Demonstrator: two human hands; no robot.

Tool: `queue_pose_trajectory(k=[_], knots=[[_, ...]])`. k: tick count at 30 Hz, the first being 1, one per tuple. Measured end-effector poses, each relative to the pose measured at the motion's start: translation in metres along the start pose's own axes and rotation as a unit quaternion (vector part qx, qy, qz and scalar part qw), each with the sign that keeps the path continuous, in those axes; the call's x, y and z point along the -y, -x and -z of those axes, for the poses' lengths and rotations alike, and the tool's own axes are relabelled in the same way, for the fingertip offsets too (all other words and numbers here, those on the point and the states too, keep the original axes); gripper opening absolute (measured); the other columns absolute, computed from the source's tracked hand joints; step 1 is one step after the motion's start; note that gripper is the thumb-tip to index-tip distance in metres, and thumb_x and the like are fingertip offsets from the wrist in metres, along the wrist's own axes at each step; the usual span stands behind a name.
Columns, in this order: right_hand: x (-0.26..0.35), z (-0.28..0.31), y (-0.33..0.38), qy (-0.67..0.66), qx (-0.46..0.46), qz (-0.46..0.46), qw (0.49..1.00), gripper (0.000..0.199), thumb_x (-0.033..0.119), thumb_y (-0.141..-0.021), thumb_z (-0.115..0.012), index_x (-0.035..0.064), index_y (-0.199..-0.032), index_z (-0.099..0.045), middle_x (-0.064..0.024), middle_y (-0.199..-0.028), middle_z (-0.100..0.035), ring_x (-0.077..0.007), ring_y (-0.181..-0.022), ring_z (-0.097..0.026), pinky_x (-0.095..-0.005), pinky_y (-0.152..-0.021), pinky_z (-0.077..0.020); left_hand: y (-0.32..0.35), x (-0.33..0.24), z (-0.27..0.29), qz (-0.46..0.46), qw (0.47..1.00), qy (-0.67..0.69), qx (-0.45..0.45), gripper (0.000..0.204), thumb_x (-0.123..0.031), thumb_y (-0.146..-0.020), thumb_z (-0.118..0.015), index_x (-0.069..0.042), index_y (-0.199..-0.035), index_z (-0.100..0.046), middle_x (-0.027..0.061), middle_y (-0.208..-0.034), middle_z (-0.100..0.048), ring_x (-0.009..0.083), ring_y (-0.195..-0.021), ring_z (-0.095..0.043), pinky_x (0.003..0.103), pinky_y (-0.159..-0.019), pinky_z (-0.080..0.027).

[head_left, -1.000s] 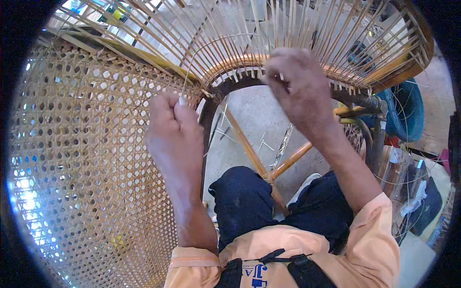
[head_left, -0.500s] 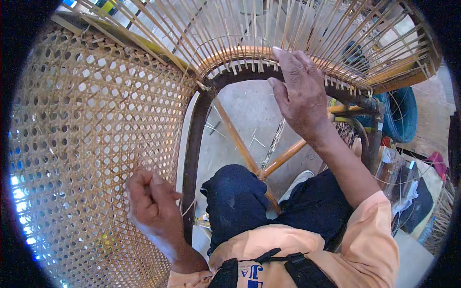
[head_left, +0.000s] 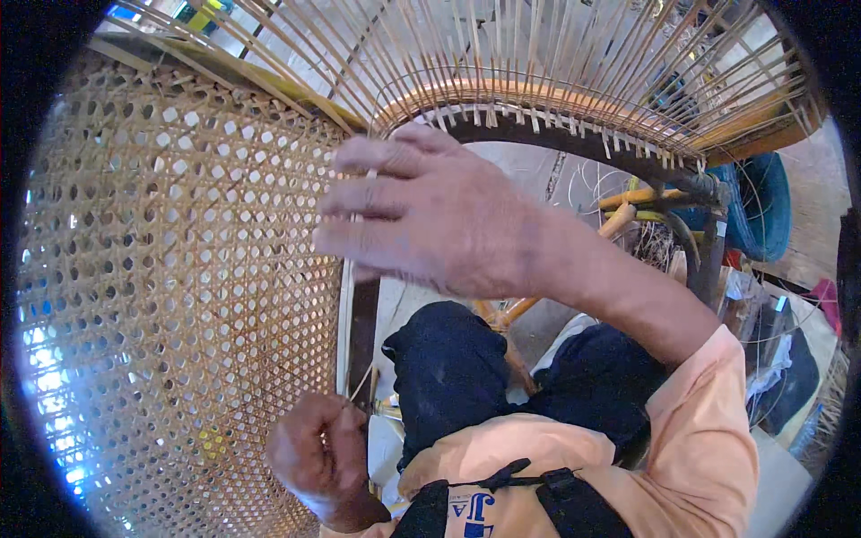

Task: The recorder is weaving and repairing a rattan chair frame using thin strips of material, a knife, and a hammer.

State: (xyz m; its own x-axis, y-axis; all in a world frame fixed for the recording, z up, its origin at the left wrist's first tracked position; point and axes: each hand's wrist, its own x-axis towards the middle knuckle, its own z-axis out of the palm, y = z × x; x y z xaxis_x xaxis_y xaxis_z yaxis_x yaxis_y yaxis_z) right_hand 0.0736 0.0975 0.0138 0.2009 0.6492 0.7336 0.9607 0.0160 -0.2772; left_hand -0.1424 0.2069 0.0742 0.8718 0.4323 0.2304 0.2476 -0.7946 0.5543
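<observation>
The left hand (head_left: 318, 457) is clenched low in front of the woven cane panel (head_left: 197, 251), its curled fingers pinching a thin strand (head_left: 361, 386) that slants up near the panel's right edge. The right hand (head_left: 439, 215) — blurred, fingers stretched leftward — overlaps that edge higher up; whether it grips anything I cannot tell. Beyond it, short cane ends (head_left: 535, 121) line the dark curved rail (head_left: 587, 148)

A pale grey floor (head_left: 531, 165) carries a dark curved frame (head_left: 574, 148) with tan woven cane (head_left: 206, 260). To the right stands a round blue plastic tub (head_left: 773, 211).
</observation>
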Motion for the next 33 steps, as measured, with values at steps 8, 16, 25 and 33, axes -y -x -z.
queue_pose_trajectory(k=[8,16,25,33], knots=[[-0.049,0.03,0.02,0.059,-0.053,-0.158,0.984,0.009,0.019,-0.081,-0.06,0.0106,-0.085,-0.062,-0.0099,-0.078,-0.063,-0.0286,-0.072,-0.063,-0.0374,-0.06,-0.0501,-0.069,-0.017,-0.079,0.103,0.939,0.321,-0.068,0.036,-0.008,-0.087,-0.054,0.003,-0.12,-0.046,0.0091,-0.081,-0.059,0.0135,-0.065,-0.058,0.024,-0.056,-0.049],[-0.056,0.014,0.016,0.001,-0.115,-0.231,0.966,0.011,0.016,-0.082,-0.062,0.0058,-0.087,-0.06,-0.0138,-0.072,-0.061,-0.031,-0.064,-0.062,-0.0368,-0.056,-0.049,-0.127,0.002,-0.168,-0.101,0.99,0.086,-0.043,0.064,-0.004,-0.084,-0.057,0.006,-0.137,-0.023,0.0194,-0.109,-0.048,0.0256,-0.094,-0.055,0.03,-0.075,-0.049],[-0.051,0.021,0.023,-0.048,-0.103,-0.254,0.961,0.009,0.014,-0.08,-0.062,0.0057,-0.08,-0.058,-0.013,-0.068,-0.058,-0.031,-0.062,-0.06,-0.0385,-0.053,-0.0466,-0.126,-0.016,-0.167,-0.005,0.986,0.166,-0.019,0.071,-0.004,-0.084,-0.056,0.004,-0.14,-0.014,0.0235,-0.118,-0.042,0.0325,-0.095,-0.054,0.036,-0.074,-0.049],[-0.056,0.012,0.022,0.03,-0.106,-0.273,0.956,0.013,0.019,-0.082,-0.058,0.0066,-0.077,-0.057,-0.014,-0.063,-0.058,-0.0332,-0.059,-0.061,-0.0424,-0.052,-0.0486,-0.124,-0.01,-0.174,-0.047,0.991,0.128,-0.002,0.072,-0.007,-0.084,-0.055,0.008,-0.139,-0.011,0.0295,-0.126,-0.036,0.0378,-0.099,-0.055,0.039,-0.078,-0.05]])
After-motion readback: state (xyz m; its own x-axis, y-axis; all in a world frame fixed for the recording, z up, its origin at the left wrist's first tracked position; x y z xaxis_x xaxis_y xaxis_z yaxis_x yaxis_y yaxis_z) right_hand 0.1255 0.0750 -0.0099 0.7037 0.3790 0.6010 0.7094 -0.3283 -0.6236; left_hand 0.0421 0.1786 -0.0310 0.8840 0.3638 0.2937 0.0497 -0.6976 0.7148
